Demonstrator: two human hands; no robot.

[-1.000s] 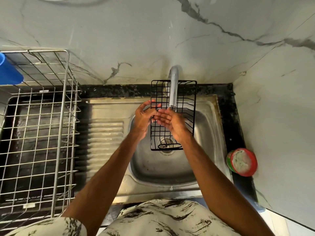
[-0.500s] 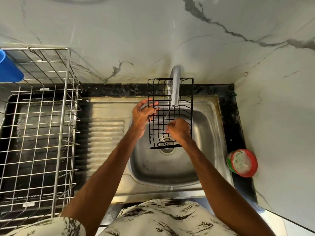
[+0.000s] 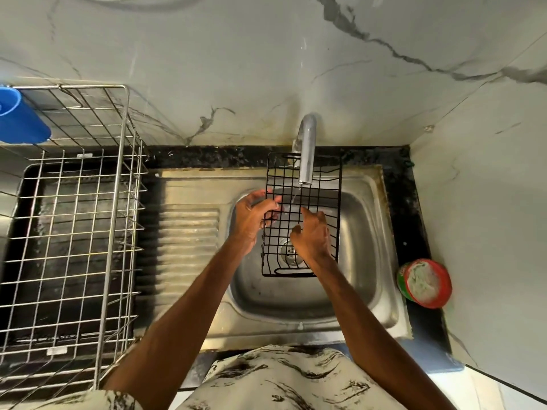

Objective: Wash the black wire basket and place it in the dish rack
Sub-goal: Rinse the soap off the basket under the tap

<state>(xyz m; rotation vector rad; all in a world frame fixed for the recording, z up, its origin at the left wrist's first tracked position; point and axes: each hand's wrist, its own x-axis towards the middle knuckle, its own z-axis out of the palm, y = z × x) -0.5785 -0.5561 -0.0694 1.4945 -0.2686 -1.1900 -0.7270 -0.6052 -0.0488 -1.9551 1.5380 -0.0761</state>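
Left hand (image 3: 251,216) pinches left edge of black rectangular wire basket (image 3: 284,184), right hand (image 3: 312,235) spread on it; silver wire dish rack (image 3: 74,202) leftward

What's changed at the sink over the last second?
The right hand slid off the left hand, down the black wire basket toward the person, and now rests on its mesh. The basket itself shifted slightly toward the person under the curved steel tap. Unchanged: the left hand grips the basket's left edge; the silver wire dish rack sits where it was.
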